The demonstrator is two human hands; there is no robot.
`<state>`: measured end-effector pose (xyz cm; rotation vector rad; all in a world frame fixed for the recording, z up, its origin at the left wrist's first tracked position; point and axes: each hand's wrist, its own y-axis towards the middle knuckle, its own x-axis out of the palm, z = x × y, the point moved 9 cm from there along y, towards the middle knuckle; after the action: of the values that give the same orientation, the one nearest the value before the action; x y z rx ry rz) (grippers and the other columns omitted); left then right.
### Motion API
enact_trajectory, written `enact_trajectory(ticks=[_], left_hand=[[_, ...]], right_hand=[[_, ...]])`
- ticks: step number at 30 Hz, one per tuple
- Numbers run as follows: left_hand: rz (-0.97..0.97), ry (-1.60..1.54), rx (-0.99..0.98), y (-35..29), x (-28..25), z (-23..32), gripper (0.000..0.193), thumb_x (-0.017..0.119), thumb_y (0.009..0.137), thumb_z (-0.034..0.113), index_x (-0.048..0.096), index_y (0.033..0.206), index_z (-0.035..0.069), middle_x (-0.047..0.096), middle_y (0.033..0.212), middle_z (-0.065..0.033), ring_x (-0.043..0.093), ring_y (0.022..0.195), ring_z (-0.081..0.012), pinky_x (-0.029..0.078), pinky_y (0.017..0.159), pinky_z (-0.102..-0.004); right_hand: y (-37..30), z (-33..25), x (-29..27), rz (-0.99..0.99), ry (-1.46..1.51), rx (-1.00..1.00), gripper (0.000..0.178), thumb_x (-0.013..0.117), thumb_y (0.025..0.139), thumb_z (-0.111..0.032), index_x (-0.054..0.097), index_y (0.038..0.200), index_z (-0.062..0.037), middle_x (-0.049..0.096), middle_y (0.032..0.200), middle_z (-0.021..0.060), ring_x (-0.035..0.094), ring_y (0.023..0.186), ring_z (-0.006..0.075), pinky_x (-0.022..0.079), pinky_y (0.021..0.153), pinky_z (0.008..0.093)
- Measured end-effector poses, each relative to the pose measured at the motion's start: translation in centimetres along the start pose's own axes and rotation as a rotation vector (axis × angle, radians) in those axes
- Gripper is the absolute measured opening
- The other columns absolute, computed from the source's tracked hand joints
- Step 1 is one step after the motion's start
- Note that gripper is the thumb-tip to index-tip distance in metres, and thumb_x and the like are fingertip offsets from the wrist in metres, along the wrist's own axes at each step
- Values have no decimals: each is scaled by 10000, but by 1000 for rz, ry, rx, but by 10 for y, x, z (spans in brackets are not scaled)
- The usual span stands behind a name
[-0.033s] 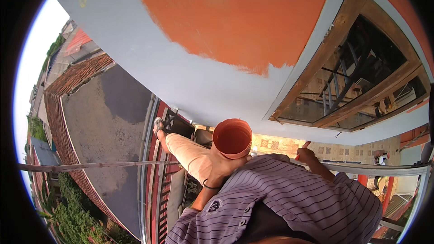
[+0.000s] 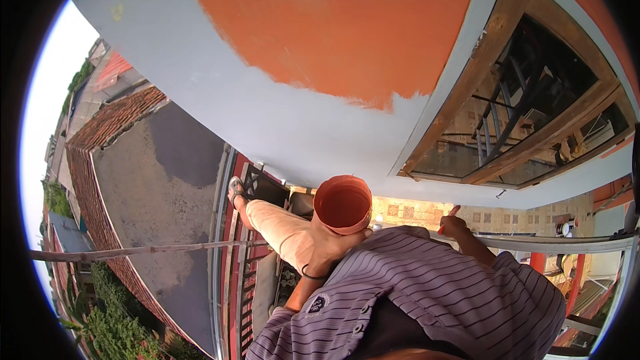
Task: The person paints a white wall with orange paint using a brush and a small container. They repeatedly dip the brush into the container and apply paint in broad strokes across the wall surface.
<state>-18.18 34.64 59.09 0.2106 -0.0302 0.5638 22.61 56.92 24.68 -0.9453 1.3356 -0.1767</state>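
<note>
My left hand [image 2: 328,248] is closed around the underside and side of a reddish-orange paint tub [image 2: 343,205], held upright over my left thigh. Orange-brown paint shows inside, and paint smears coat its rim. Lower to the right, my right hand [image 2: 455,227] is closed, well away from the tub. A short orange handle [image 2: 441,230] pokes out of its fist; the rest of what it holds is hidden. In front of me is a pale grey wall [image 2: 320,130] with a large orange painted patch [image 2: 340,27] whose lower edge is ragged.
A wooden-framed window [image 2: 520,93] sits in the wall at the right. A wooden pole [image 2: 140,251] and a pale rail [image 2: 533,245] cross at my waist level. My left foot [image 2: 236,189] rests by a red railing, high above a patterned tile floor [image 2: 413,212]. Neighbouring roofs [image 2: 113,120] lie at the left.
The view has tilted slightly, so the wall patch sits a little higher and further left. My left hand keeps the tub; my right hand has barely moved.
</note>
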Motion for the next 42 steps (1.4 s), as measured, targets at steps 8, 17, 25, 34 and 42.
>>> enact_trajectory(ticks=[8,17,25,34,42], left_hand=[[-62,12,-11,10,17,1,887,1028,607,77,630,1396,-2,751,1275,-113,736,1138,-237,598,1001,-395],[-169,58,24,20,32,-5,979,1006,670,141,525,1511,1,668,1361,-114,669,1255,-268,564,1078,-434],[-81,131,13,4,34,0,1080,1041,665,260,485,1558,14,646,1419,-137,645,1322,-304,548,1139,-469],[105,105,84,6,58,22,1100,1044,702,464,510,1550,10,581,1498,-177,600,1381,-351,480,1175,-504],[55,231,130,10,86,13,1117,936,801,425,361,1665,11,526,1564,-208,567,1420,-396,468,1211,-549]], right_hand=[[-1,-9,-5,-39,23,22,363,911,815,-346,805,994,-48,816,949,204,817,899,379,642,791,494],[-15,-18,-17,34,129,55,158,742,856,-54,842,795,-159,840,927,115,822,921,316,645,850,461],[-18,-16,-18,-14,271,130,205,717,904,-77,868,864,-210,842,1039,141,817,1013,351,647,904,492],[-30,-27,-22,4,243,101,125,805,886,-100,770,1004,-76,821,997,186,817,981,358,644,890,518],[-39,-37,-33,37,199,63,105,704,927,-55,717,1029,-76,796,917,172,803,928,370,627,820,528]])
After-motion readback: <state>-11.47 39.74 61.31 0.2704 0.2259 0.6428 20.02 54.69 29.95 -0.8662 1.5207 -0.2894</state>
